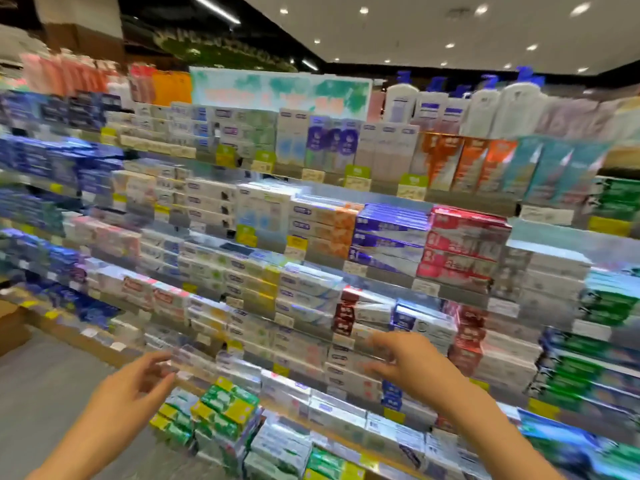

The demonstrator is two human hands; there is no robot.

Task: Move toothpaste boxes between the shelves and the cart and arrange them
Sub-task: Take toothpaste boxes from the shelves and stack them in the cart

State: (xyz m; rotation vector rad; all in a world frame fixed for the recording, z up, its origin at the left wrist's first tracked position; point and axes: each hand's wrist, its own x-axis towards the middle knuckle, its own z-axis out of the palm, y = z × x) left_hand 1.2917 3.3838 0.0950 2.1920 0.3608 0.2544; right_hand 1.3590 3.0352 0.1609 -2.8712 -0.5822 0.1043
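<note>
The whole view is blurred by motion. Tiered shelves [381,289] packed with stacked toothpaste boxes fill the view. My left hand [138,379] reaches toward the lower shelf edge at the left with fingers stretched out and nothing in it. My right hand [398,362] is stretched toward a stack of white toothpaste boxes [349,375] on a lower shelf; its fingertips are at the boxes, and the blur hides whether they touch. Green and yellow boxes [225,407] lie on the lowest tier between my arms. No cart is in view.
Red boxes [464,247] and purple boxes [388,233] are stacked at mid height. Pump bottles [512,109] stand on the top shelf. Grey floor [45,393] lies to the left of the shelves.
</note>
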